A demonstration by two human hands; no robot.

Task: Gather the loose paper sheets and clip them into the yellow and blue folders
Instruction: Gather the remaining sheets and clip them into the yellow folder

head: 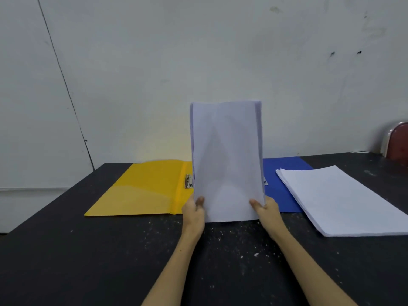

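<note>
You've got a black desk (110, 250) speckled with white flecks. Lying flat on it: a yellow folder (141, 188) opened up on the left, a blue folder (280, 191) beside it, and a paper stack (340, 202) overlapping the blue one's right edge.

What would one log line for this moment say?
both hands: left hand, right hand | hold: paper stack upright | table | folders: open

A white sheaf (227, 160) stands upright on its bottom edge on the surface (66, 250), bowed slightly, pinched at its lower corners. Behind it the yellow folder (143, 188) lies open flat, its metal clip (188, 181) showing. The blue folder (280, 186) lies open to the right, partly under a flat paper stack (342, 199).
</note>
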